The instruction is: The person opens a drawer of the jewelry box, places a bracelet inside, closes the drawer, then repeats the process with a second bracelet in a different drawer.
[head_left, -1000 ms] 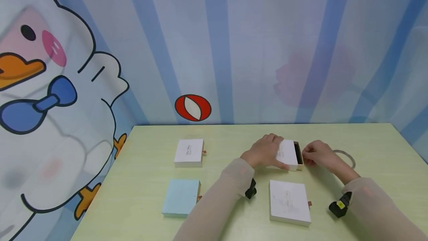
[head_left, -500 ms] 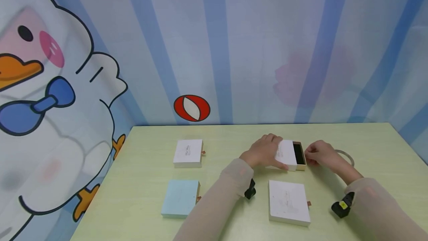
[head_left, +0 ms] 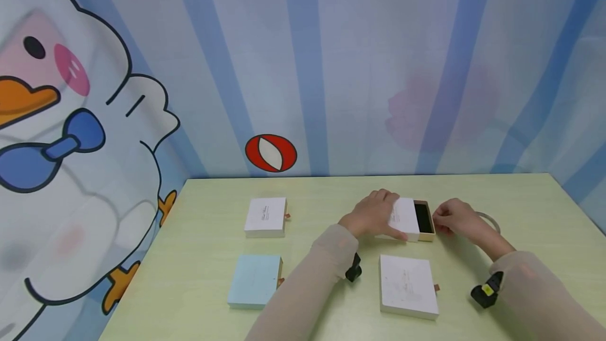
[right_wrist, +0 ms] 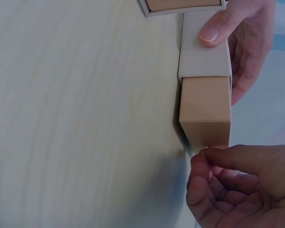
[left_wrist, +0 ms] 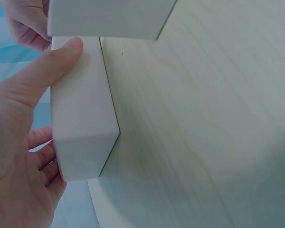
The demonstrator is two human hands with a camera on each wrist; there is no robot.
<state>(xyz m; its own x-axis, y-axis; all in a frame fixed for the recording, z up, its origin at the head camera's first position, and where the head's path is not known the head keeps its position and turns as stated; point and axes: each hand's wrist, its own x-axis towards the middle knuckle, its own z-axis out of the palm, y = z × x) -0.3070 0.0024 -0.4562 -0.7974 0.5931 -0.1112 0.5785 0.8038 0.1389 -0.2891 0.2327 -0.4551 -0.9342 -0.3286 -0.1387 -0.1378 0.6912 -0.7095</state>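
Observation:
A white drawer box [head_left: 404,218] lies at the back right of the table, its tan inner drawer [right_wrist: 205,99] pulled partly out to the right and showing a dark inside. My left hand [head_left: 374,214] grips the white sleeve [left_wrist: 83,99], thumb along the near side and fingers round the far side. At the drawer's right end my right hand [head_left: 456,218] pinches the small pull tab between thumb and forefinger. Most of that tab is hidden by the fingertips.
A larger white box [head_left: 408,286] sits in front. To the left lie a small white box [head_left: 266,217] and a light blue box [head_left: 254,281], partly beside my left sleeve. A grey loop [head_left: 490,221] rests behind my right wrist.
My right hand has moved slightly right, and the drawer has slid further out of its sleeve. The left hand stays on the sleeve.

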